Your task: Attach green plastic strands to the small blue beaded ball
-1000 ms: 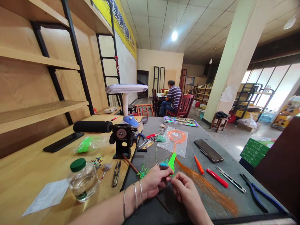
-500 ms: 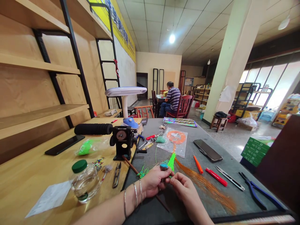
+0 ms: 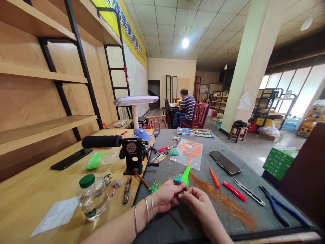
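Note:
My left hand [image 3: 165,196], with bangles on the wrist, is closed around a small woven piece with a blue top [image 3: 177,180]. My right hand [image 3: 199,201] pinches right beside it, fingertips almost touching the left ones; what is in the pinch is too small to make out. Just beyond the fingers lies a bundle of bright green threads [image 3: 186,175]. A long fan of orange threads [image 3: 223,200] spreads to the right. Under my left hand runs a thin brown stick [image 3: 141,178], with green thread ends [image 3: 154,186] near it.
A black hand-cranked winder [image 3: 133,156] and a water jar [image 3: 93,200] stand left. Snips [image 3: 127,190] lie near the jar. On the right are a phone [image 3: 224,163], an orange pen-like tool [image 3: 214,178], a red marker [image 3: 234,191], tweezers [image 3: 250,193] and blue-handled pliers [image 3: 275,206].
The camera view has shifted very slightly. Both hands stay together at the same place, with only a tiny movement of the right fingers.

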Demonstrator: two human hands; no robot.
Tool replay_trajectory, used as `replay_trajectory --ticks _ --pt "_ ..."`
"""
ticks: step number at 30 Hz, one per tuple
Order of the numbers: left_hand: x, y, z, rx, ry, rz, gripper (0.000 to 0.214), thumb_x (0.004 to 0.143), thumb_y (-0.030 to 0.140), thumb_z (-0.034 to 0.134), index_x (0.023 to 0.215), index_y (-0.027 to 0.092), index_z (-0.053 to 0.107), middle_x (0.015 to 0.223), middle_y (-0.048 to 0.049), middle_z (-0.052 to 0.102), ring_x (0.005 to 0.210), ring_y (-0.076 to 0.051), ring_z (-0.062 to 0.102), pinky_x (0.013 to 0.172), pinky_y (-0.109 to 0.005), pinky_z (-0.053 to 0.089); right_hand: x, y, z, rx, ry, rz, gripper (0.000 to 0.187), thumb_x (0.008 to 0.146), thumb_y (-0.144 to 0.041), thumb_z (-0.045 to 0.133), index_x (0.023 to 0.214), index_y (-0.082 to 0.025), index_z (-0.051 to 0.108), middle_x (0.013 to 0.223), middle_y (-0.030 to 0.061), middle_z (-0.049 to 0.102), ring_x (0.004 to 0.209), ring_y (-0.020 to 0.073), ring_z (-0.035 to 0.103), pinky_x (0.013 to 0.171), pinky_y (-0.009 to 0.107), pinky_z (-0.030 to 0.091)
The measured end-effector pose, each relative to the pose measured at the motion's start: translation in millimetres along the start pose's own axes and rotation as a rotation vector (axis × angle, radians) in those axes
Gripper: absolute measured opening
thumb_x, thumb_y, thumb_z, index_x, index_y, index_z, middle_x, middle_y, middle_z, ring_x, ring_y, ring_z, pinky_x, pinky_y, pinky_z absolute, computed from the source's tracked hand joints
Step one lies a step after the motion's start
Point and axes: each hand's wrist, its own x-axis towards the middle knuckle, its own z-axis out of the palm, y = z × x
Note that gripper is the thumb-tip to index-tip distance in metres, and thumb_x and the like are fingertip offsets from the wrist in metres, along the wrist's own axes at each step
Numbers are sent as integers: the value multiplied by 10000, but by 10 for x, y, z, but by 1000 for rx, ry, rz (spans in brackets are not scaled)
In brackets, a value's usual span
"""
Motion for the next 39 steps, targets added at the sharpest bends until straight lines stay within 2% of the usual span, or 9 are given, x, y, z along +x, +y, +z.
replay_trajectory --ticks 39 --pt "-1 25 -1 -6 -46 -39 376 635 408 780 732 119 561 517 63 421 428 -19 259 424 -180 50 23 12 2 32 6 3 488 511 -584 757 574 -180 492 414 -98 371 373 25 226 394 197 89"
